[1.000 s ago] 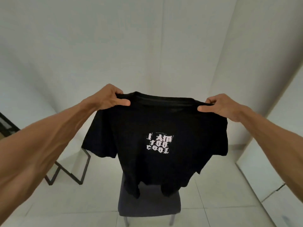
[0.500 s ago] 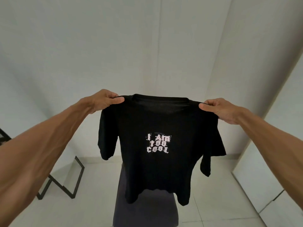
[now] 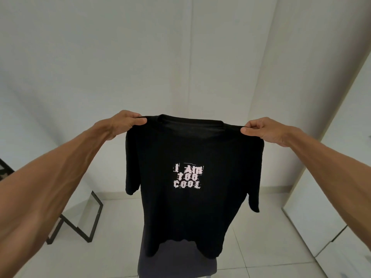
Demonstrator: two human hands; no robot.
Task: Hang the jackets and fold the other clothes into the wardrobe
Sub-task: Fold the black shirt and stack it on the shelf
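Observation:
A black T-shirt (image 3: 192,213) with white lettering on its chest hangs spread out in front of me, print facing me. My left hand (image 3: 122,124) pinches its left shoulder seam. My right hand (image 3: 265,130) pinches the right shoulder seam at the same height. Both sleeves hang straight down and the hem dangles just above a dark grey chair seat (image 3: 176,261). No jacket or hanger is in view.
A black metal frame (image 3: 88,219) leans on the floor at the lower left. White cabinet fronts (image 3: 325,223) line the right side. Plain white walls stand ahead and light floor tiles (image 3: 247,243) surround the chair.
The shirt has settled: its sleeves, flared outward a second ago, now hang straight down. Both hands keep their grip on the shoulders, and the view has tilted slightly upward.

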